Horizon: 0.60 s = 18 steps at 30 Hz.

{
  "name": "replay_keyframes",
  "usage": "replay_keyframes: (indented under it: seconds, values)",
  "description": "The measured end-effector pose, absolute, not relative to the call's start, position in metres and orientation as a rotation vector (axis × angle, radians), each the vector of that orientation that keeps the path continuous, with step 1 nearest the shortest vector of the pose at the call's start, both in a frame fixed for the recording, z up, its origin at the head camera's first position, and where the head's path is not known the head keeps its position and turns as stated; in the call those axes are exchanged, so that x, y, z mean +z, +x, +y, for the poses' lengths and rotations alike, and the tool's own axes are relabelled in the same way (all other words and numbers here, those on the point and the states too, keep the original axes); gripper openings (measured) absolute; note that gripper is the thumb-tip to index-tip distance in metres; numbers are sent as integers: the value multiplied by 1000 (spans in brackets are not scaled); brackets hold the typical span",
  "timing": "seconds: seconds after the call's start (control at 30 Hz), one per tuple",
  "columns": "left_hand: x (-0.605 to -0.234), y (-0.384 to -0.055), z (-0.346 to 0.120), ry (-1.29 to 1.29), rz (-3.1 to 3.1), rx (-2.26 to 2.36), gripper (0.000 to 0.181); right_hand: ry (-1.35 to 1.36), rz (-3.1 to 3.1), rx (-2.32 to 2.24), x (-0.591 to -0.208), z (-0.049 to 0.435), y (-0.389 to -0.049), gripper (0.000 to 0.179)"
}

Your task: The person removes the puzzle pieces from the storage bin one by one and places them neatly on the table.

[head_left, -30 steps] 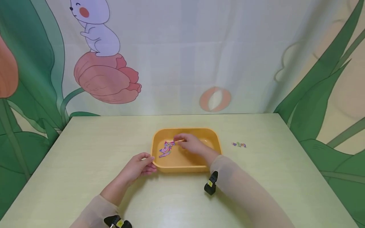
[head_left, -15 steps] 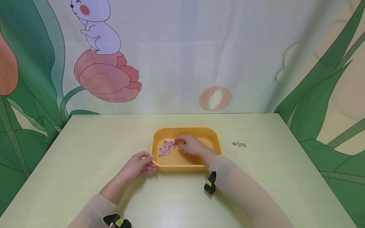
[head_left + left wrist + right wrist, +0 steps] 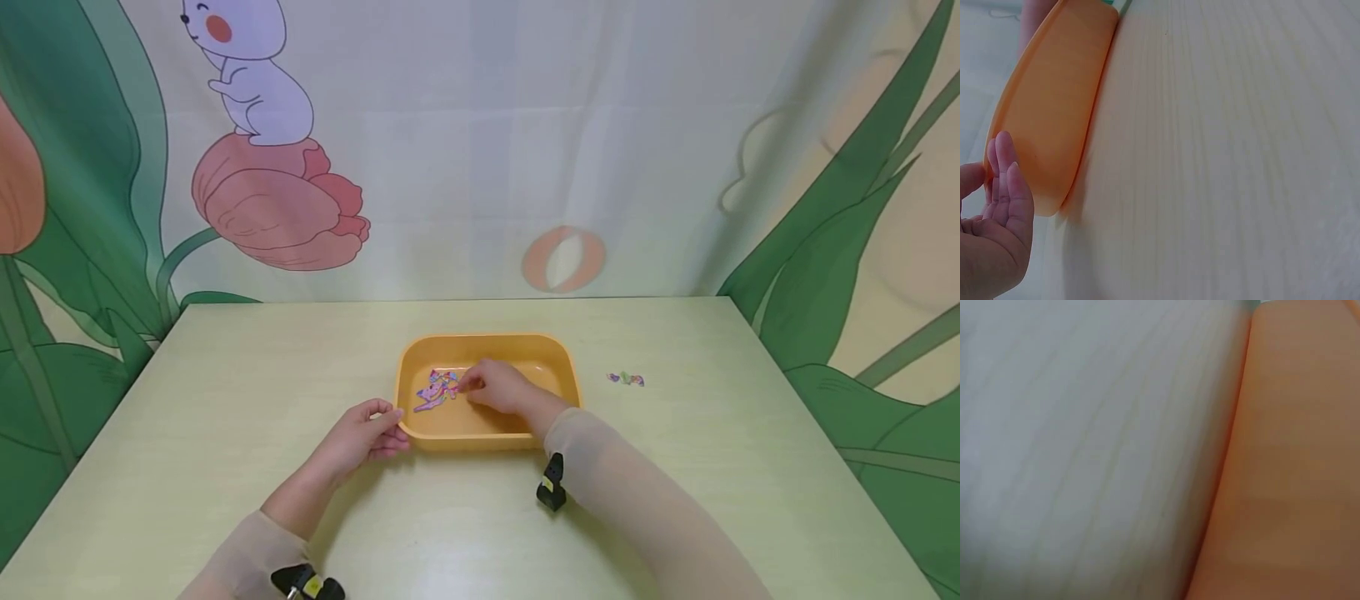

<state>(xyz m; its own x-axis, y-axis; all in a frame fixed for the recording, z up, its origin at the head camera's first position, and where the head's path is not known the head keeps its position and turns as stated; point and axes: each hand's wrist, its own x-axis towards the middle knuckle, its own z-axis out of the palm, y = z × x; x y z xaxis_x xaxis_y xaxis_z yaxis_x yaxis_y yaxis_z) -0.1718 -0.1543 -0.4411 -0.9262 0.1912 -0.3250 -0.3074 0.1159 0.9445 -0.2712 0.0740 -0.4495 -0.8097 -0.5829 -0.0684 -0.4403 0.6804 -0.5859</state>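
A yellow-orange tray (image 3: 517,428) stands on the table. My left hand (image 3: 367,435) grips the rim at its front left corner, thumb on top and fingers along the outer wall. In the left wrist view the left hand (image 3: 999,222) shows beside the tray wall (image 3: 1060,94). Inside the tray, on the left, lie small pink and purple patterned flat pieces (image 3: 437,391), close together. My right hand (image 3: 501,387) reaches over the tray's front right, its bent fingertips at the right edge of these pieces. Whether it pinches one is too small to tell.
On the table (image 3: 705,467), right of the tray, lie small multicoloured bits (image 3: 626,378). A printed curtain (image 3: 435,167) hangs behind the table's back edge. The right wrist view shows only tabletop and the outer tray wall (image 3: 1297,456).
The right hand's fingers have drawn down and bent more at the edge of the patterned pieces, which have shifted slightly. The left hand stays at the tray's corner.
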Motion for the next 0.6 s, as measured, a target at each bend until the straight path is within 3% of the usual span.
replay_keyframes:
  seconds: [0.17, 0.4, 0.6]
  values:
    - [-441, -172, -154, -113, 2036, 1868, 25, -823, 2642, -805, -453, 73, -273, 28]
    - [-440, -171, -154, -116, 2039, 1863, 25, -778, 2612, -827, -454, 73, -271, 10]
    - [-440, -172, -153, -122, 2032, 1865, 26, -730, 2603, -847, -452, 74, -271, 6]
